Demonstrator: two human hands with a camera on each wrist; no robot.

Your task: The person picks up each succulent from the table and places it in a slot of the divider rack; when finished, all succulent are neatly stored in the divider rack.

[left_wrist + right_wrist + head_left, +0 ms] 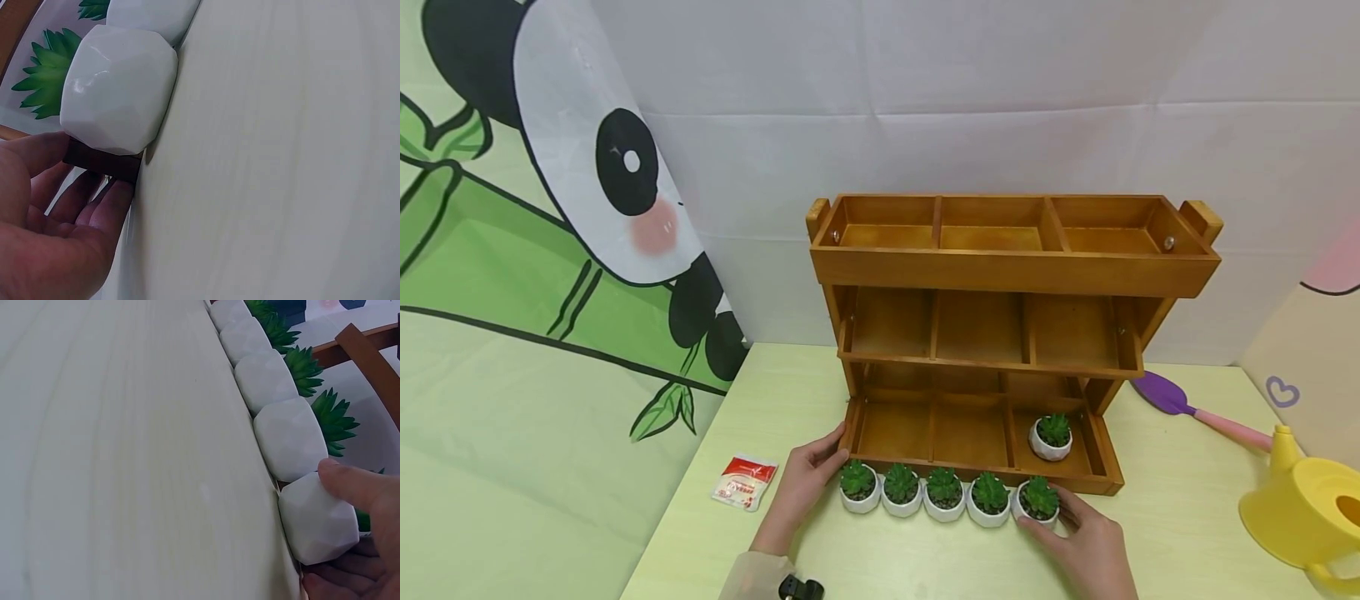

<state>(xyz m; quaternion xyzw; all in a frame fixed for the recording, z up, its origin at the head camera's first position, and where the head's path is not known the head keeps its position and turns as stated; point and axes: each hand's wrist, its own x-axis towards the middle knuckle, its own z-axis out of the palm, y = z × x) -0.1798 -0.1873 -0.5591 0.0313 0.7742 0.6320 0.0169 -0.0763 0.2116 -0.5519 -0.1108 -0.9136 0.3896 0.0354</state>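
A brown wooden shelf (1015,275) has three tiers with compartments. One potted succulent (1051,437) sits in its bottom right compartment. Along the shelf's front edge stands a row of several white pots with green succulents (943,495). My right hand (1086,546) grips the rightmost pot (1036,504); in the right wrist view the thumb of that hand (369,512) lies on the white pot (317,520). My left hand (805,483) holds the front left corner of the bottom tier, beside the leftmost pot (860,487). The left wrist view has the hand (62,219) just below a white pot (119,90).
A red and white packet (745,482) lies on the table (692,542) at the left. On the right are a purple and pink shovel (1195,410) and a yellow watering can (1300,508). Behind the shelf hangs a pale cloth (970,100), with a panda print on the left.
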